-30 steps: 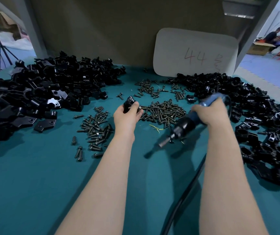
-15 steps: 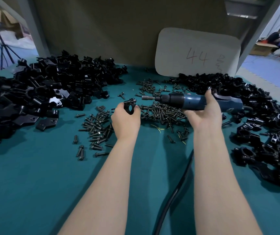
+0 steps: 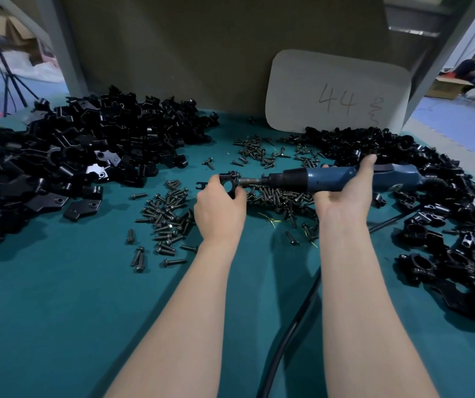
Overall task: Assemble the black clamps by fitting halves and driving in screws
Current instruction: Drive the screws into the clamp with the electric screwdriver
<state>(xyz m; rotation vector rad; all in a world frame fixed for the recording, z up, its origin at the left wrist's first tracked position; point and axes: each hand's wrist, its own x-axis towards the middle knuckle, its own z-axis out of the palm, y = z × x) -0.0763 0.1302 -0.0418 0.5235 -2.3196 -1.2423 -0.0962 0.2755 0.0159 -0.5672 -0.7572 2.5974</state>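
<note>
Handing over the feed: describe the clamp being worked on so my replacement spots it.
On the teal table, below the white "44" board, find the loose screws. The clamp is the only one held up, pinched by the left hand, with the blue screwdriver bit against it.

On the tabletop [image 3: 58, 326], clamp halves [image 3: 92, 150] lay heaped at the far left and clamps [image 3: 454, 214] down the right side, with screws [image 3: 167, 216] scattered between them. A card [image 3: 337, 90] stood at the far edge, just behind the right heap.
</note>
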